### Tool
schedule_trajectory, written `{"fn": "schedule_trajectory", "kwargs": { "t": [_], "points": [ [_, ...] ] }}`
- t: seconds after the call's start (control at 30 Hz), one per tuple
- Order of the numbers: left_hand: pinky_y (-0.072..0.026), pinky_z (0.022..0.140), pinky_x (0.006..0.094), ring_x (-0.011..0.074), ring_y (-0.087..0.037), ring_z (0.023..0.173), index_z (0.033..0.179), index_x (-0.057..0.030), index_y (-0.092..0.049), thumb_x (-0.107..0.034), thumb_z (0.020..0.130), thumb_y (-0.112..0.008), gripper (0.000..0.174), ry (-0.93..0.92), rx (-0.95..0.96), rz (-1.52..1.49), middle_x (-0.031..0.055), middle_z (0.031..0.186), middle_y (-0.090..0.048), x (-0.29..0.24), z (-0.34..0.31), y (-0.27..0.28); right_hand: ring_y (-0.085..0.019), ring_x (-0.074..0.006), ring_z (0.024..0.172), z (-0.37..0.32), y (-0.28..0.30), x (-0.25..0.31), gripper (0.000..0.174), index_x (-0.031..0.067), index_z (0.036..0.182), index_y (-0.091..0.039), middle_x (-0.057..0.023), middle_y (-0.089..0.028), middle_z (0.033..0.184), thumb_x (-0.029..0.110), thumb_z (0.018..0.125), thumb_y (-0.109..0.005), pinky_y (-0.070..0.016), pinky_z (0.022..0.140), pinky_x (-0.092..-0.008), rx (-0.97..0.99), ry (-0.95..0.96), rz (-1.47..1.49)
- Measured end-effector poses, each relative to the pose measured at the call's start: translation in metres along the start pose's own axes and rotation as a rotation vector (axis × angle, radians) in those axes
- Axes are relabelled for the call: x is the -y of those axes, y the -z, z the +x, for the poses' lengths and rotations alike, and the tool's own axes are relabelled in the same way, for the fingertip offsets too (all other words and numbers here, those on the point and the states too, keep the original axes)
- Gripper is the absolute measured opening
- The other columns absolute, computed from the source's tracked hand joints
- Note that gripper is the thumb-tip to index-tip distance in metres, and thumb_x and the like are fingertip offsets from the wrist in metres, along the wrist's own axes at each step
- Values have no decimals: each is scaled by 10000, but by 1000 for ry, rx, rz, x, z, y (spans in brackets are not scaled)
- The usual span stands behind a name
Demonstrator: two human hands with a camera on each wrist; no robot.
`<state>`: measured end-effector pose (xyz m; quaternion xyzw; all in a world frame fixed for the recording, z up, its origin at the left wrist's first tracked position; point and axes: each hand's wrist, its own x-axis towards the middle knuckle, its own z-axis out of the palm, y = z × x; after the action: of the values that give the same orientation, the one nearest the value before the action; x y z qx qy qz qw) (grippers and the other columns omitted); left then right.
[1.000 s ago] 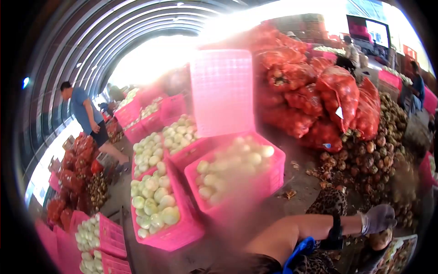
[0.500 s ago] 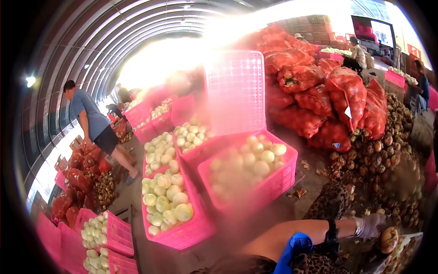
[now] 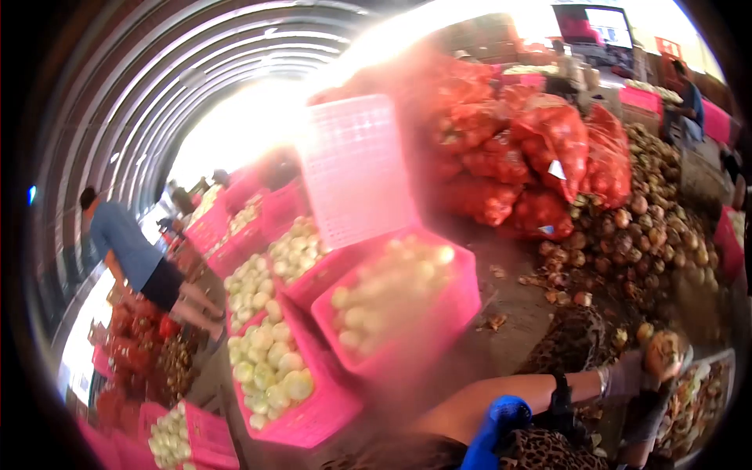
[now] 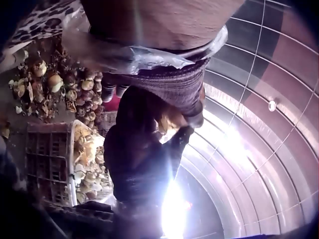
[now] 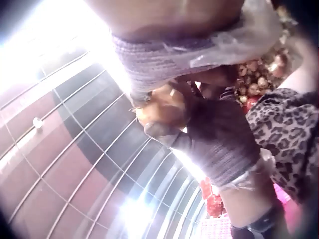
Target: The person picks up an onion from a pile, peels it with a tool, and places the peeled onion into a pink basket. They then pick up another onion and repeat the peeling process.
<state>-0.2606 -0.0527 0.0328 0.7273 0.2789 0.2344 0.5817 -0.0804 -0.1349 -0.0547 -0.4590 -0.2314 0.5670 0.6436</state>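
Observation:
At the lower right of the head view, a brownish onion point(image 3: 664, 355) is gripped by my gloved left hand point(image 3: 624, 376). My right hand point(image 3: 645, 417), in a dark glove, comes up from below beside it. In the right wrist view the left hand point(image 5: 219, 137) has its thumb against the blurred onion point(image 5: 167, 107), and the right hand point(image 5: 154, 62) curls over its other side. The left wrist view shows the left hand point(image 4: 174, 87) and the shadowed right hand point(image 4: 142, 144) meeting at the onion point(image 4: 169, 124). Whether the right hand also holds a tool is hidden.
A crate of peelings point(image 3: 724, 384) stands at the lower right, beyond the hands. Unpeeled onions point(image 3: 642, 235) lie heaped behind it, near red net sacks point(image 3: 548, 141). Pink crates point(image 3: 317, 407) of pale onions stand at centre and left. A person point(image 3: 129, 243) walks at the left.
My left hand has lifted and now grips an onion, with the right hand beside it. The head view has shifted and tilted. The person at the left has moved, still upright.

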Motion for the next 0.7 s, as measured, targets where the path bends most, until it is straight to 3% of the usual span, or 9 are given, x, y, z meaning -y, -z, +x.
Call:
{"fn": "schedule_trajectory", "kwargs": {
  "t": [0.07,0.13,0.17,0.2,0.27,0.37,0.47,0.57,0.7],
  "points": [
    [-301,1046,396,303,-348,1262,1319,-16,-299,-181,690,-757,796,-24,-16,-38,156,1356,-362,-1,4,11,-577,-236,1011,21,56,-17,550,75,1309,-462,-82,-599,1119,497,960,-408,-490,808,-362,31,38,109],
    [-308,1031,397,302,-357,1243,1297,-17,-312,-180,692,-751,765,-34,-3,-92,154,1335,-371,2,17,14,-608,-129,786,-24,-27,75,286,72,1103,-604,-52,-644,930,281,937,-503,-485,657,-263,-2,-12,-290],
    [-312,1023,397,301,-362,1234,1286,-18,-318,-179,694,-747,749,-41,9,-117,153,1325,-376,0,26,14,-588,-83,724,-43,-67,117,168,61,1003,-643,-15,-641,846,164,901,-559,-467,621,-223,-48,86,-140],
    [-315,1016,397,301,-367,1224,1275,-19,-325,-179,695,-744,734,-49,35,-136,152,1315,-381,-1,40,12,-587,-84,760,-38,-46,129,176,40,1023,-642,-22,-642,874,124,872,-614,-470,644,-215,-28,143,-326],
    [-322,1001,397,299,-376,1205,1253,-20,-337,-178,697,-738,703,-84,87,-133,150,1295,-391,-3,76,3,-601,-113,782,-25,-19,137,256,14,1074,-647,-50,-667,912,165,867,-654,-494,693,-262,-134,205,-382],
    [-333,978,397,297,-391,1177,1221,-22,-357,-176,701,-728,657,-148,157,-83,147,1264,-405,-7,126,-16,-639,-159,753,-18,21,148,277,40,1016,-657,-114,-672,843,179,784,-720,-508,680,-302,-253,532,-1156],
    [-344,955,397,295,-405,1148,1188,-24,-376,-174,705,-718,611,-236,220,-17,144,1233,-420,-6,166,-41,-644,-258,636,-13,33,147,224,77,951,-658,-107,-649,751,204,770,-695,-514,589,-340,-327,693,-1361],
    [-354,932,397,293,-420,1120,1155,-26,-395,-172,708,-708,565,-333,252,70,141,1202,-434,-8,199,-60,-622,-301,578,-7,40,141,143,106,908,-642,-106,-621,690,215,818,-616,-493,509,-374,-371,648,-1176],
    [-369,902,397,290,-439,1082,1112,-29,-421,-170,713,-695,504,-470,271,193,138,1162,-454,-10,229,-82,-618,-324,587,2,58,147,171,73,836,-596,-127,-591,645,234,793,-635,-485,525,-411,-379,467,-1311]
  ]
}}
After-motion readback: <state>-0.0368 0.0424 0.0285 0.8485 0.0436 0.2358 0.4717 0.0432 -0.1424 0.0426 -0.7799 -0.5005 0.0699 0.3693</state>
